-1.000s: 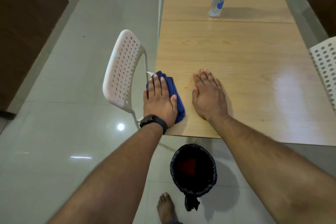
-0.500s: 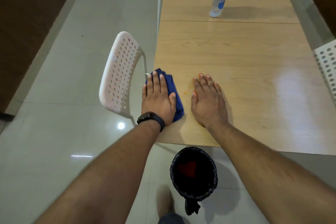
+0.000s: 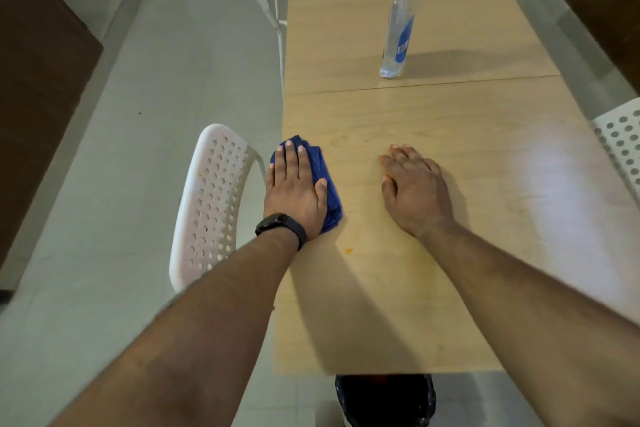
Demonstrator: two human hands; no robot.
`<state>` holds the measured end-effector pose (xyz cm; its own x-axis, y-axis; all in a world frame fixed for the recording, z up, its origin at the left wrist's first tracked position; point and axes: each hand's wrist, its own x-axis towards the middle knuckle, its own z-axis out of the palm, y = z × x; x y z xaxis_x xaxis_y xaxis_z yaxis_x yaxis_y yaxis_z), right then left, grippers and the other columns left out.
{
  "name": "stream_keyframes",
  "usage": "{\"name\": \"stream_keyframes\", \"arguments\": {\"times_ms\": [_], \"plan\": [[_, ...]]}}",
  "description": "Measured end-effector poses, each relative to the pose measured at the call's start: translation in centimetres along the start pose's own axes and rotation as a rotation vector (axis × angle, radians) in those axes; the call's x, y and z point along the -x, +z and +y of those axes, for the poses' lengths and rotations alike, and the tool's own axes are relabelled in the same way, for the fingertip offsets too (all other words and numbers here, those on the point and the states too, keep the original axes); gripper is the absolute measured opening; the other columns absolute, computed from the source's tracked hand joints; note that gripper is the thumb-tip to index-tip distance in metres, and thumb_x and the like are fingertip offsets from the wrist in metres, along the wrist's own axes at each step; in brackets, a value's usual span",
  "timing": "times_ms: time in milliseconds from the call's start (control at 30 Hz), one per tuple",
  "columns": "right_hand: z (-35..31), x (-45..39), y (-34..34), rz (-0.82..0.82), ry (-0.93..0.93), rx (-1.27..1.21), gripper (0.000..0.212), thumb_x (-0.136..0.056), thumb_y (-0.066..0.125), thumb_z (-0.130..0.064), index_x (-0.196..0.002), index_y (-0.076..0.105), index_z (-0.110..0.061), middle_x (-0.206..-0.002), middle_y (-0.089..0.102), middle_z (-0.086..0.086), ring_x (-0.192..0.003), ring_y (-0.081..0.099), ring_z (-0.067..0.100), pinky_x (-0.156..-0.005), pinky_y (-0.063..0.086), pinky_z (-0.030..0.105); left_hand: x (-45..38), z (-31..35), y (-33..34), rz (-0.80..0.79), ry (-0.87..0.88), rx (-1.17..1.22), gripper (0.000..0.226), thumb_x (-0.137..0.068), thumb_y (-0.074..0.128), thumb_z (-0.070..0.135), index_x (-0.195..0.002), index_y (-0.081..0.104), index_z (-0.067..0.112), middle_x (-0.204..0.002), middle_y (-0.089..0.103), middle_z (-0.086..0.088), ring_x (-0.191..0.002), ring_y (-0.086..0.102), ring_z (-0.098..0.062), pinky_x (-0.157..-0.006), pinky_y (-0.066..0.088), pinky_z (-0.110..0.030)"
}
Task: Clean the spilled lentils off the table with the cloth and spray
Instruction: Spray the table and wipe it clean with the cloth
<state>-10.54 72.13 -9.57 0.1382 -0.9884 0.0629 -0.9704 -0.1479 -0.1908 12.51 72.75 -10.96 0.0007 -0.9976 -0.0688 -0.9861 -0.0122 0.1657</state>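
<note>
Head view: the left hand (image 3: 294, 189) presses flat, fingers straight, on the blue cloth (image 3: 327, 184) at the bench (image 3: 450, 288) edge; the right hand (image 3: 414, 189), released, rests beside the cloth. A lentil speck (image 3: 348, 250) lies nearer than the cloth. Wiping outward could flick lentils onto the chair (image 3: 211, 204) beside the cloth. The bin (image 3: 384, 399) is half hidden; the spray bottle (image 3: 400, 28) top is cut off.

The right hand (image 3: 414, 189) is sliding away from the cloth (image 3: 325, 184), uncovering a lentil (image 3: 348, 249) on the bench (image 3: 450, 121).
</note>
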Motion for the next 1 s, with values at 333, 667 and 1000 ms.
{"name": "stream_keyframes", "arguments": {"times_ms": [333,667,1000], "plan": [[0.3,-1.1,1.0,0.048,0.02,0.024,0.055,-0.102,0.036,-0.038,-0.152,0.052,-0.024,-0.164,0.043,-0.001,-0.156,0.029,0.017,-0.121,0.031,0.043,-13.3,0.8,-0.9,0.003,-0.03,-0.057,0.073,-0.106,0.016,0.046,-0.166,0.0,0.008,-0.174,-0.005,-0.013,-0.161,-0.007,-0.029,-0.13,0.0,-0.048],[0.2,-1.1,0.4,0.013,0.026,0.028,0.055,-0.106,0.031,-0.038,-0.157,0.045,-0.024,-0.167,0.037,-0.002,-0.158,0.024,0.015,-0.124,0.027,0.042,-4.6,3.0,-0.7,-0.078,0.3,-0.042,0.072,-0.106,0.01,0.05,-0.166,-0.005,0.013,-0.174,-0.014,-0.007,-0.16,-0.015,-0.021,-0.13,-0.003,-0.044],[0.2,-1.3,0.9,0.043,0.027,0.042,0.056,-0.105,0.031,-0.038,-0.158,0.044,-0.023,-0.167,0.037,-0.001,-0.158,0.024,0.016,-0.125,0.026,0.042,-13.2,2.7,-1.2,-0.02,0.128,-0.077,0.075,-0.102,0.008,0.05,-0.166,0.002,0.011,-0.174,-0.002,-0.011,-0.161,-0.004,-0.027,-0.13,0.004,-0.047]]}}
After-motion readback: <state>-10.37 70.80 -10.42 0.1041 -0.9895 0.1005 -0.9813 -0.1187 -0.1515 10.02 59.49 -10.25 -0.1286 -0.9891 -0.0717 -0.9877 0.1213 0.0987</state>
